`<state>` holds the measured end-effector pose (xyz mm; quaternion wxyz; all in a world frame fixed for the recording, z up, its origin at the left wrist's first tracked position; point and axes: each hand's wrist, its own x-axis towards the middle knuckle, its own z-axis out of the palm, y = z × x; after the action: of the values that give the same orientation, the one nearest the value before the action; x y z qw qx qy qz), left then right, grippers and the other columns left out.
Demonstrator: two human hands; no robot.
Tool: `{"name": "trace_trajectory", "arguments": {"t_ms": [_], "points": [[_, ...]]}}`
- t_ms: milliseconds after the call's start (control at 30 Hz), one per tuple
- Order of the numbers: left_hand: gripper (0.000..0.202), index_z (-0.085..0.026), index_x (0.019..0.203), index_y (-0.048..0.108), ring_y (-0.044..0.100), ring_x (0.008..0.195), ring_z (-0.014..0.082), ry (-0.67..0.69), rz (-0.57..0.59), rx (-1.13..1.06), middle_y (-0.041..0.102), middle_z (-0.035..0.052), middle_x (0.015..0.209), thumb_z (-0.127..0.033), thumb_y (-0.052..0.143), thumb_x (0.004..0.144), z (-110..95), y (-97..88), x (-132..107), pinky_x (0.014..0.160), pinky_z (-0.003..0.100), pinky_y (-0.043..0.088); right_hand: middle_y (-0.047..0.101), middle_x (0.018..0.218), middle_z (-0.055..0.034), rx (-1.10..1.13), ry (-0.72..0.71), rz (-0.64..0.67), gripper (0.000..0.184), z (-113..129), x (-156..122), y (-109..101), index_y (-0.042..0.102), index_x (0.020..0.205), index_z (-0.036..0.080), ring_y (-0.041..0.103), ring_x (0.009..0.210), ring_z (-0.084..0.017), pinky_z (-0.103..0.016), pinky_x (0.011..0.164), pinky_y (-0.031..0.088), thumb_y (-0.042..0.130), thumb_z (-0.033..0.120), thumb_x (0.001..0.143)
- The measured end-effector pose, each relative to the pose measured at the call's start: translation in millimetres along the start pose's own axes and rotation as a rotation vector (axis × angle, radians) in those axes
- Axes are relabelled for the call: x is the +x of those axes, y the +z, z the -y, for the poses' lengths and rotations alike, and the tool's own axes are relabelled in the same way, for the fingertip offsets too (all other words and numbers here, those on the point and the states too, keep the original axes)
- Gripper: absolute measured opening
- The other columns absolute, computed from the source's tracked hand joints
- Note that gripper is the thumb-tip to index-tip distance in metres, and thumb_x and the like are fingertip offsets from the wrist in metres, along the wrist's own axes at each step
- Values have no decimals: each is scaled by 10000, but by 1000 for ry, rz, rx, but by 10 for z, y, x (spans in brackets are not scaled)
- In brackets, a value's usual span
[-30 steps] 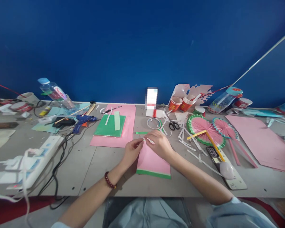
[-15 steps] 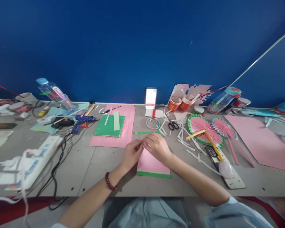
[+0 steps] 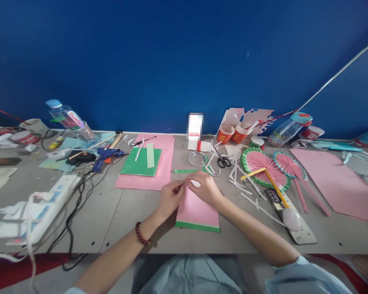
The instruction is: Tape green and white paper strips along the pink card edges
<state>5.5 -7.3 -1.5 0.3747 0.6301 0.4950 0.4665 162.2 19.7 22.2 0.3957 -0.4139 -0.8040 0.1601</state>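
Observation:
A pink paper (image 3: 199, 210) with a green strip (image 3: 198, 226) along its near edge lies in front of me. At its far end, my left hand (image 3: 171, 199) is closed, thumb and index finger pinched on the paper's edge. My right hand (image 3: 206, 188) pinches the same edge right beside it, its thumb and index finger curved into a loop. The fingertips of both hands almost meet, and they hide the far edge. Just beyond the hands, a narrow green paper strip (image 3: 188, 171) lies on the table.
On the left are a green paper pack (image 3: 141, 163), a blue glue gun (image 3: 107, 156) and a power strip (image 3: 53, 208). To the right lie black-handled scissors (image 3: 224, 162), white paper scraps (image 3: 239, 183), a watermelon-patterned paper fan (image 3: 260, 163) and a phone (image 3: 302, 232). Paper cups (image 3: 225, 134) stand behind.
The paper's near edge has shifted slightly toward me. My right thumb and index finger have bowed apart into a loop, with their tips still together. My left hand has barely moved.

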Motion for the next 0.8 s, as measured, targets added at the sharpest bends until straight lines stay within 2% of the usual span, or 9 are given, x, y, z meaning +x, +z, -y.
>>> {"name": "trace_trajectory", "arguments": {"t_ms": [367, 567, 667, 800], "points": [[230, -178, 922, 726, 597, 690, 139, 24, 47, 42, 700, 46, 803, -273, 525, 862, -43, -14, -10, 589, 225, 430, 669, 732, -51, -250, -145, 10, 191, 55, -28, 23, 622, 713, 188, 585, 737, -191, -305, 693, 470, 498, 72, 800], [219, -176, 909, 731, 613, 697, 143, -1, 19, 17, 710, 56, 826, -268, 545, 840, -7, 1, -12, 583, 220, 448, 665, 765, -49, -107, -12, -58, 134, 15, -16, 12, 626, 760, 193, 593, 745, -186, -298, 678, 482, 537, 100, 796], [212, -176, 892, 733, 600, 654, 132, -19, -6, 1, 715, 50, 820, -275, 557, 826, 19, 5, -4, 563, 218, 451, 682, 762, -35, -4, 62, -49, 122, -5, 1, -9, 641, 760, 202, 607, 714, -173, -291, 665, 498, 567, 109, 787], [224, -181, 902, 737, 604, 644, 131, -41, -19, -25, 725, 47, 832, -306, 570, 821, 27, 3, 10, 552, 218, 456, 702, 816, -42, 15, 27, -43, 123, 0, -8, -11, 656, 801, 205, 638, 785, -182, -302, 723, 514, 572, 115, 797]]}}
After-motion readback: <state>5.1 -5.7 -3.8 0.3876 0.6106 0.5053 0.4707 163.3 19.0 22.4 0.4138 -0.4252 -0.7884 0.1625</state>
